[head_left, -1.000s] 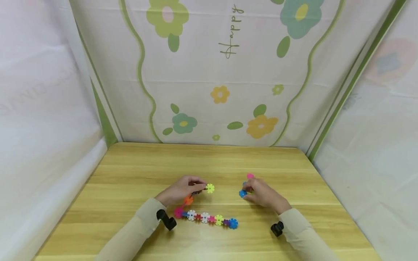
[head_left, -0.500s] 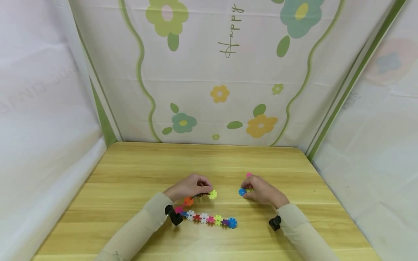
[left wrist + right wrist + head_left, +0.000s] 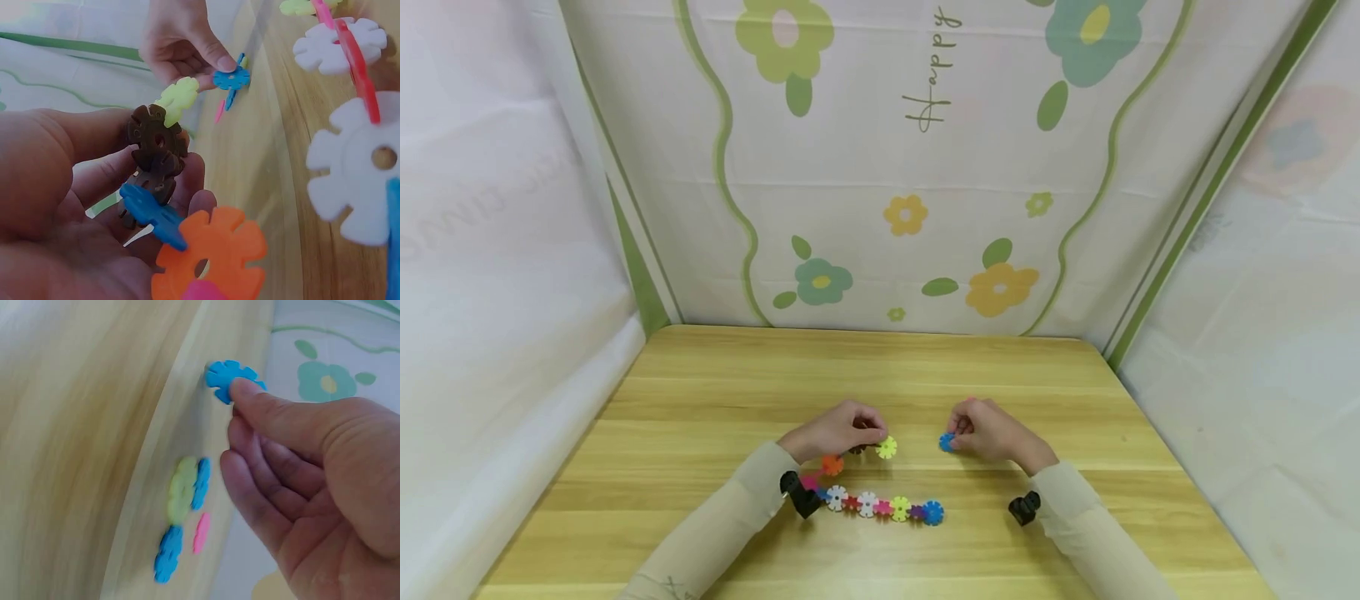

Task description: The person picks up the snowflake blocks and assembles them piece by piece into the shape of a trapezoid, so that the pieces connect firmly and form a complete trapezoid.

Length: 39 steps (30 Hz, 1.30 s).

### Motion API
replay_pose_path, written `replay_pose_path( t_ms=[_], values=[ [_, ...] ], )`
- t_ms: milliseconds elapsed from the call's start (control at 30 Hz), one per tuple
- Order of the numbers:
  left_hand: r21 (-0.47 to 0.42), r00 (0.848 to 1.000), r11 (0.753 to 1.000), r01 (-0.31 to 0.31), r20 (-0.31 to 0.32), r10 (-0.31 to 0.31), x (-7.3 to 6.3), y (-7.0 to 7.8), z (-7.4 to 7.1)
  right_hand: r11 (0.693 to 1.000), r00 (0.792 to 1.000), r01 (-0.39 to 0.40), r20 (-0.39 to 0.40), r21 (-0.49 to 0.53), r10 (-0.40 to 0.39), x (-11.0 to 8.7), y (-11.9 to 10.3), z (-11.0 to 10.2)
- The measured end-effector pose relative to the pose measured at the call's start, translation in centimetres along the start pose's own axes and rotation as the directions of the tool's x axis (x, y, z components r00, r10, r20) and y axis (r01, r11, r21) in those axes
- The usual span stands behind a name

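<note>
My left hand (image 3: 838, 429) holds one end of a chain of interlocking snowflake discs. Its fingers pinch the chain at a brown disc (image 3: 149, 134), and a yellow-green disc (image 3: 887, 447) sticks out past the fingertips. From there the chain passes a blue disc and an orange disc (image 3: 219, 250), then bends back along the table to a blue end disc (image 3: 933, 512). Opposite, my right hand (image 3: 996, 429) pinches a single blue snowflake disc (image 3: 224, 376) between thumb and fingers, facing the yellow-green end with a gap between them.
Below the right hand, a loose yellow-green disc (image 3: 182, 490), two blue discs (image 3: 169, 553) and a pink disc (image 3: 201, 532) lie on the wooden table (image 3: 880, 367). White flower-printed cloth (image 3: 850, 167) walls the back and both sides.
My left hand has moved right and slightly down with the chain end. My right hand has drawn left, away from the loose discs, bringing the blue disc with it.
</note>
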<state>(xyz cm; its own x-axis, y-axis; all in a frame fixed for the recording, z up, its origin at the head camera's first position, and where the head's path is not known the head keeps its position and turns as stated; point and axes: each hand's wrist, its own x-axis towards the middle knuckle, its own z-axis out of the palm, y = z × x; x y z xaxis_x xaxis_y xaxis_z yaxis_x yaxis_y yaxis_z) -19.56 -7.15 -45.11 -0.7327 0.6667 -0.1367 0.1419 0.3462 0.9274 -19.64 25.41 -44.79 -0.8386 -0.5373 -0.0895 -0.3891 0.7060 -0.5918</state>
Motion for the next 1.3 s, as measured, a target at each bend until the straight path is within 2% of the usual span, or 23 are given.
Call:
replay_pose_path(
  t_ms=[233,433,733,1000,1100,1200,1300],
  values=[
    [0.038,0.999,0.999,0.002,-0.052,0.000,-0.2,0.0,-0.7,0.994,0.991,0.095,-0.098,0.048,-0.090,0.5,-2.1,0.8],
    [0.049,0.996,0.999,0.024,-0.083,-0.020,-0.4,-0.1,-1.0,0.982,0.974,0.166,-0.169,0.085,-0.150,0.8,-3.4,1.9],
    [0.042,0.994,0.999,0.022,-0.111,-0.017,-0.5,-0.1,-0.9,0.959,0.940,0.253,-0.266,0.130,-0.212,1.5,-4.7,3.6],
    [0.032,0.994,0.999,0.002,-0.112,0.002,-0.6,-0.3,-0.7,0.953,0.930,0.288,-0.263,0.091,-0.256,2.1,-5.6,4.4],
    [-0.005,0.995,1.000,0.000,-0.102,-0.001,-0.7,-0.4,-0.6,0.948,0.924,0.308,-0.265,0.079,-0.278,2.3,-5.8,4.6],
    [-0.051,0.995,0.999,0.009,-0.098,-0.014,-0.8,-0.4,-0.4,0.943,0.909,0.332,-0.278,0.029,-0.312,2.4,-5.9,4.9],
    [-0.069,0.995,0.998,0.015,-0.096,-0.021,-1.0,-0.5,-0.3,0.926,0.880,0.377,-0.302,-0.024,-0.366,2.4,-6.0,5.1]
  ],
)
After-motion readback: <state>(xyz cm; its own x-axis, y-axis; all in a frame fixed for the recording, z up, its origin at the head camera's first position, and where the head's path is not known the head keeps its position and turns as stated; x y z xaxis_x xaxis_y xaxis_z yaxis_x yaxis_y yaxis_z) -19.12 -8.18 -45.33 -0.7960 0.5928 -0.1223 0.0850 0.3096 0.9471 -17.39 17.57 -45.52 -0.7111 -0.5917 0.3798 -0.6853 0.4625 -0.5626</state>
